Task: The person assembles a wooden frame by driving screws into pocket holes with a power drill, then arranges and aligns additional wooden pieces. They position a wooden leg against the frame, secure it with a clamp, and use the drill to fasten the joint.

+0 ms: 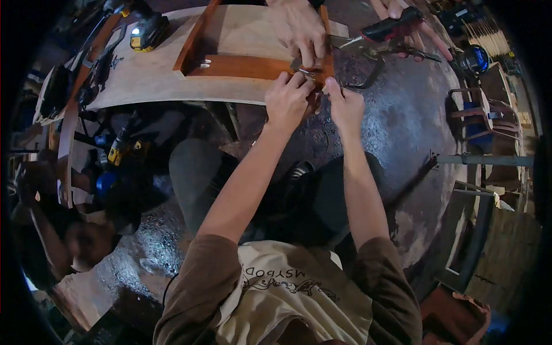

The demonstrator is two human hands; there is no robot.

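My left hand (287,102) is closed at the front edge of an orange-brown wooden frame (247,66), near its right corner. Just right of it, my right hand (346,107) pinches something small and pale by the same corner; what it is cannot be made out. The frame lies on a pale curved board (149,80). A co-worker's hand (299,31) reaches down onto the corner from above, fingertips close to my left hand. Another hand (422,34), also not mine, is beside a clamp with a red and black handle (391,26).
A yellow and black power tool (146,33) stands on the board's left part. Below it on the floor lies a yellow drill (119,148). Another person (86,241) is at the lower left. Wooden chair-like frames (489,115) stand on the right, beside a grey bar (489,160).
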